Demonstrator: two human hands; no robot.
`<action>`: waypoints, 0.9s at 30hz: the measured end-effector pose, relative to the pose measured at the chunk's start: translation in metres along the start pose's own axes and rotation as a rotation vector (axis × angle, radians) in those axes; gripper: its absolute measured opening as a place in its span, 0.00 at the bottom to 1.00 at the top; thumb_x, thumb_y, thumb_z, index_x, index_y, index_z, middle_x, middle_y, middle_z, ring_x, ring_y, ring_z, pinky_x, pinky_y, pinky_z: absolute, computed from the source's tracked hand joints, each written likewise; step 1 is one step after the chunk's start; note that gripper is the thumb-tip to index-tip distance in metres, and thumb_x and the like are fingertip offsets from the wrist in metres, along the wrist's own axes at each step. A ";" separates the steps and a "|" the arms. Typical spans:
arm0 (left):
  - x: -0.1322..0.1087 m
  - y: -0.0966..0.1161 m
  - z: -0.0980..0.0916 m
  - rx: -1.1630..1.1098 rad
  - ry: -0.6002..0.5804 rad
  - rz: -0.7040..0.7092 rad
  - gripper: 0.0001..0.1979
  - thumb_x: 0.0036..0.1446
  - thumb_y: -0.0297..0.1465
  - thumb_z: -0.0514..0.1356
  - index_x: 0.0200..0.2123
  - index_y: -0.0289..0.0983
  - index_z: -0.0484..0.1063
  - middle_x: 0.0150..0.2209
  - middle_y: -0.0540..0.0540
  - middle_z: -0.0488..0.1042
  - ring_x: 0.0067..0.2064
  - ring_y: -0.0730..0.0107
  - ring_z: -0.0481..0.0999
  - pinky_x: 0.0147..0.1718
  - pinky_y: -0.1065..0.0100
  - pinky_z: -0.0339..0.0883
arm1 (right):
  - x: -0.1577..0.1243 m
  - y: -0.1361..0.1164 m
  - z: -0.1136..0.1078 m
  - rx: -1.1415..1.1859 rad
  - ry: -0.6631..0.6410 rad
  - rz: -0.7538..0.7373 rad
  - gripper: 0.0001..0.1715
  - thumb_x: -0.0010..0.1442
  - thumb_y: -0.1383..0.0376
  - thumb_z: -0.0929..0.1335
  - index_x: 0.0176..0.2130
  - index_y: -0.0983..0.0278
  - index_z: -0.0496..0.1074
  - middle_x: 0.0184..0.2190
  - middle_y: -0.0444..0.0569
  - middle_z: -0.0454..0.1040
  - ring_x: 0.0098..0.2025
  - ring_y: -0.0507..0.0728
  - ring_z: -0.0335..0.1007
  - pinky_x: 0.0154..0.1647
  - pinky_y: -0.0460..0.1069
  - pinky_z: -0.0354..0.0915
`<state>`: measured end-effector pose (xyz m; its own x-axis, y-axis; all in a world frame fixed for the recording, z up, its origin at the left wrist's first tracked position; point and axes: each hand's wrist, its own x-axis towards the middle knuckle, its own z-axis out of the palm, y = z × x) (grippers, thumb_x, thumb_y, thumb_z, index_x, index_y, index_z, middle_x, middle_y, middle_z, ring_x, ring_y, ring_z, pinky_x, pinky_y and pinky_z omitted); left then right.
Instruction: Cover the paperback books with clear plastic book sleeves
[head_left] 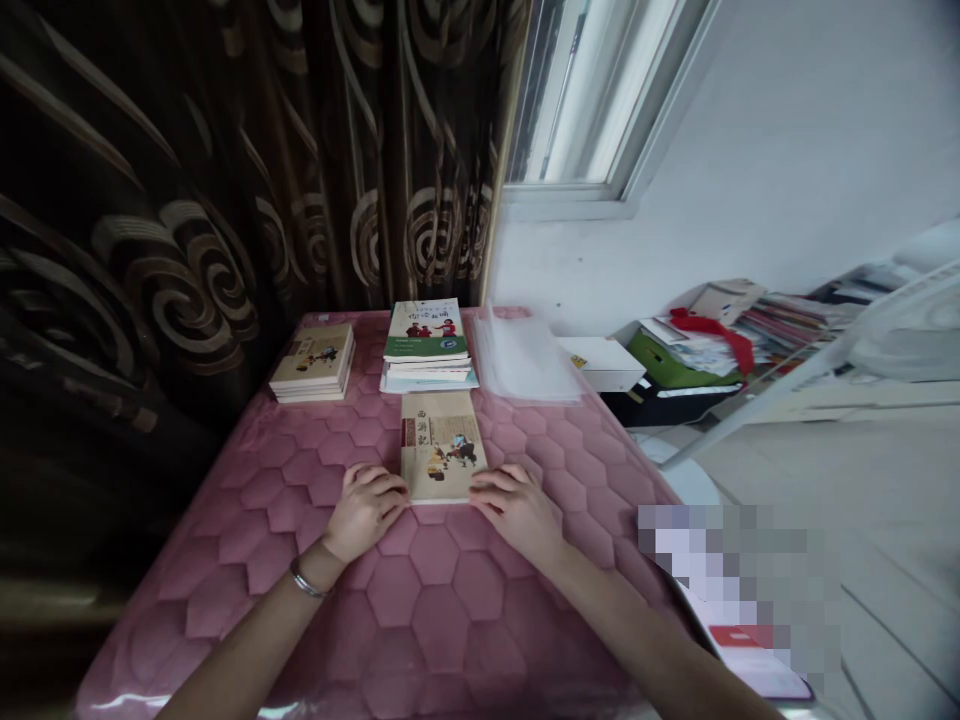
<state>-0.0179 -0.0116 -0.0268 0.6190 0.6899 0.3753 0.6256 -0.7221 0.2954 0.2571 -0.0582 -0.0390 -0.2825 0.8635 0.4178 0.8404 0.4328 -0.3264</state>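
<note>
A paperback with a painted cover and the title 西游记 (pixel 442 447) lies flat on the pink quilted table cover (pixel 435 590), close to the near side of the books. My left hand (pixel 366 512) rests palm down at its lower left corner, fingertips against the edge. My right hand (pixel 517 515) lies the same way at its lower right corner. Neither hand lifts the book. Beyond it sits a stack of green-and-white books (pixel 425 345), with a stack of cream books (pixel 312 362) to the left. A metal bracelet (pixel 306 580) circles my left wrist.
Clear plastic sleeves (pixel 525 358) lie at the table's far right. A dark patterned curtain (pixel 187 200) hangs along the left side. Beyond the right edge are a white box (pixel 602 363), a green box (pixel 667 360) with papers, a red cloth (pixel 712 335), and a white fan (pixel 907 335).
</note>
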 end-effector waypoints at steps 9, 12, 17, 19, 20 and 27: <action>-0.003 0.005 -0.002 0.035 0.092 0.020 0.09 0.59 0.32 0.60 0.28 0.45 0.78 0.37 0.51 0.80 0.42 0.66 0.71 0.49 0.57 0.51 | -0.011 0.023 0.001 -0.015 0.134 -0.064 0.11 0.63 0.62 0.67 0.34 0.53 0.80 0.41 0.42 0.79 0.41 0.56 0.66 0.44 0.53 0.60; -0.003 0.005 -0.003 0.041 0.111 0.041 0.08 0.59 0.32 0.60 0.28 0.44 0.78 0.36 0.51 0.80 0.42 0.67 0.71 0.47 0.58 0.50 | -0.013 0.030 0.002 -0.007 0.133 -0.101 0.11 0.63 0.63 0.66 0.36 0.52 0.80 0.42 0.43 0.79 0.41 0.57 0.66 0.43 0.53 0.61; -0.003 0.002 0.000 0.061 0.114 0.051 0.07 0.58 0.31 0.62 0.29 0.45 0.78 0.36 0.51 0.79 0.42 0.66 0.70 0.46 0.58 0.50 | -0.012 0.039 0.001 0.027 0.097 -0.122 0.13 0.62 0.65 0.67 0.38 0.50 0.80 0.43 0.42 0.79 0.42 0.59 0.66 0.43 0.55 0.63; -0.003 0.001 0.000 0.065 0.107 0.044 0.08 0.58 0.31 0.61 0.29 0.44 0.79 0.36 0.50 0.78 0.42 0.65 0.70 0.46 0.58 0.49 | -0.010 0.043 0.000 0.050 0.078 -0.124 0.14 0.62 0.66 0.67 0.38 0.49 0.80 0.44 0.43 0.78 0.42 0.58 0.66 0.43 0.55 0.64; -0.004 0.001 0.000 0.064 0.097 0.039 0.08 0.59 0.31 0.61 0.29 0.44 0.79 0.37 0.49 0.78 0.43 0.65 0.70 0.45 0.58 0.49 | -0.009 0.045 0.000 0.060 0.073 -0.123 0.14 0.62 0.67 0.67 0.38 0.49 0.80 0.45 0.43 0.78 0.42 0.58 0.67 0.43 0.55 0.64; -0.003 -0.006 -0.001 0.005 0.020 -0.029 0.07 0.58 0.33 0.61 0.30 0.46 0.80 0.38 0.48 0.77 0.44 0.64 0.69 0.45 0.58 0.51 | -0.006 0.054 0.002 0.137 0.034 -0.092 0.13 0.60 0.68 0.68 0.38 0.49 0.80 0.48 0.45 0.76 0.45 0.58 0.68 0.47 0.57 0.62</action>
<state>-0.0240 -0.0098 -0.0287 0.5908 0.7096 0.3839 0.6459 -0.7012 0.3021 0.3033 -0.0390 -0.0609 -0.3373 0.8107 0.4786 0.7405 0.5424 -0.3968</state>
